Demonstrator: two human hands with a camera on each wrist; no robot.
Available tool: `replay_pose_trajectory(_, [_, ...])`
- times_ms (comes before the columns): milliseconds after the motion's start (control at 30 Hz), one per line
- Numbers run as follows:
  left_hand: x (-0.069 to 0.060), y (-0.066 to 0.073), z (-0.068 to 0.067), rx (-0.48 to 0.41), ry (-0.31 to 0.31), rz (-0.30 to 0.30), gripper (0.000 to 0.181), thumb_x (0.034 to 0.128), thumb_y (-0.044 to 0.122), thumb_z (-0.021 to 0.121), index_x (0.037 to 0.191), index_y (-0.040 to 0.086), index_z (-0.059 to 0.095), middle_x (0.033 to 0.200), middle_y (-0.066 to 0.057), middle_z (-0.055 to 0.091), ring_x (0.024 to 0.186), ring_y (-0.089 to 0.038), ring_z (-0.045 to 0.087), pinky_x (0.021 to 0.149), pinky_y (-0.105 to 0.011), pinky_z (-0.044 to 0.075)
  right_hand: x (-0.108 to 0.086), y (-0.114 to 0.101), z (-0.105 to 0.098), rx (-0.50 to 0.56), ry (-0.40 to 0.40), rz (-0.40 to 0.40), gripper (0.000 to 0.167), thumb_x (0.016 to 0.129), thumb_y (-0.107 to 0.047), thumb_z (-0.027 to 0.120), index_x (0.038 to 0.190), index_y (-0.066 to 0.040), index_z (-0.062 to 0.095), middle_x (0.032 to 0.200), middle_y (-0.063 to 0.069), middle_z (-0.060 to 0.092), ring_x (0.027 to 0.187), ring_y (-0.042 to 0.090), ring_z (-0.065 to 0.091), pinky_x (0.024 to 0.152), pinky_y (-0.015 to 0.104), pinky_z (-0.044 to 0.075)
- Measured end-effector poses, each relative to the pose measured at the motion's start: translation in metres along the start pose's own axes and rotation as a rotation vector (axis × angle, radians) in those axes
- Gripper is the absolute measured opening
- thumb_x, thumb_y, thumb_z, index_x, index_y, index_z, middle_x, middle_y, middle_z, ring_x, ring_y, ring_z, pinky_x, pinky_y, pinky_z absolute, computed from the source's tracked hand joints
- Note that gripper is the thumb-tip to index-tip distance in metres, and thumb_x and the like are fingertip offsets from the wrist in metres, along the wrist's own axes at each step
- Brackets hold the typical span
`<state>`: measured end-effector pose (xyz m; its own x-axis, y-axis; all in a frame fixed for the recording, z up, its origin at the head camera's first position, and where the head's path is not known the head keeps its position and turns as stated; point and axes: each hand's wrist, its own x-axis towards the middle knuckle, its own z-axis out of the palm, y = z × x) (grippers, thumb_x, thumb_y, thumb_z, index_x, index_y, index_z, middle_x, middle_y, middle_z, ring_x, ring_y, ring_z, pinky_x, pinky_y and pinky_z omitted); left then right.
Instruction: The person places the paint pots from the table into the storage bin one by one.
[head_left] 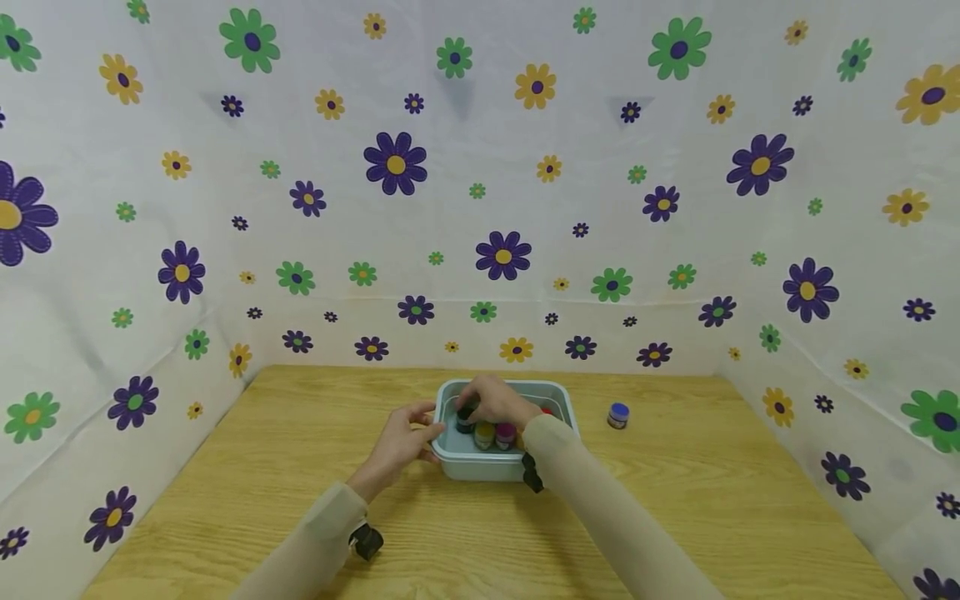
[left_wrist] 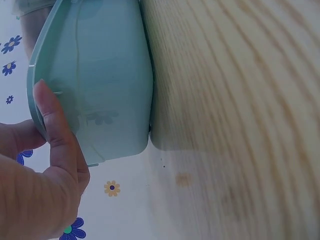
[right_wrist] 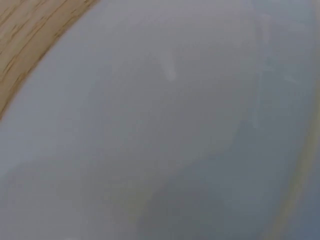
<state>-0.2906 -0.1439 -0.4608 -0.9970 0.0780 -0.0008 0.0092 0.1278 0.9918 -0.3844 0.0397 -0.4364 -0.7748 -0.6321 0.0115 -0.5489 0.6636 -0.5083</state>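
A pale blue-green plastic tub [head_left: 480, 471] stands on the table, with several small paint jars inside. My left hand [head_left: 405, 435] holds its left rim; in the left wrist view, fingers of the left hand [left_wrist: 55, 175] lie against the rim and outer wall. My right hand [head_left: 491, 402] reaches into the tub and grips a dark jar [head_left: 465, 425] at the left end, its lid partly hidden by the fingers. Beside it stand a yellow jar [head_left: 484, 435] and a magenta jar [head_left: 506, 435]. A red lid [head_left: 547, 411] shows behind the right wrist.
A blue-lidded jar [head_left: 618, 415] stands on the wooden table [head_left: 675, 500], right of the tub. White flower-printed sheeting [head_left: 465, 217] encloses the back and sides. In the right wrist view, the tub's wall [right_wrist: 150, 110] fills most of the picture, blurred.
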Motion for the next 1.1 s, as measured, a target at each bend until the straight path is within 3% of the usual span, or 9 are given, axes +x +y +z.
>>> replay_pose_trajectory(233, [0.001,-0.002,0.002,0.025,0.005,-0.005,0.046,0.0925,0.003,0.064,0.137,-0.004,0.052,0.104,-0.015,0.053,0.065,-0.016,0.06,0.054,-0.034,0.06,-0.006,0.007,-0.004,0.073,-0.002,-0.01,0.026,0.082,0.004,0.074,0.106,-0.007,0.076,0.111,0.005,0.073,0.11,0.022,0.065,0.099,0.04,0.053])
replay_pose_trajectory(467, [0.002,-0.004,0.002,0.008,0.017,-0.005,0.046,0.0926,0.002,0.064,0.137,-0.005,0.051,0.103,-0.015,0.053,0.066,-0.016,0.059,0.052,-0.031,0.059,-0.015,0.014,-0.018,0.254,-0.009,0.022,0.037,0.085,0.003,0.071,0.121,-0.004,0.068,0.115,0.012,0.071,0.103,0.022,0.068,0.09,0.035,0.058])
replay_pose_trajectory(833, [0.005,-0.005,0.002,-0.017,0.009,0.009,0.047,0.0931,-0.001,0.062,0.137,-0.008,0.049,0.1,-0.015,0.052,0.063,-0.016,0.059,0.049,-0.029,0.058,-0.032,0.015,-0.033,0.325,-0.067,0.029,0.033,0.09,-0.003,0.068,0.123,0.0,0.065,0.114,0.015,0.07,0.1,0.022,0.068,0.083,0.032,0.06])
replay_pose_trajectory(1100, [0.003,-0.004,0.002,-0.031,0.027,0.007,0.048,0.0927,0.002,0.064,0.137,-0.006,0.05,0.1,-0.016,0.052,0.063,-0.017,0.058,0.049,-0.031,0.058,-0.043,0.021,-0.043,0.432,-0.071,0.02,0.038,0.094,-0.013,0.065,0.13,-0.001,0.06,0.119,0.018,0.068,0.1,0.036,0.067,0.081,0.044,0.06])
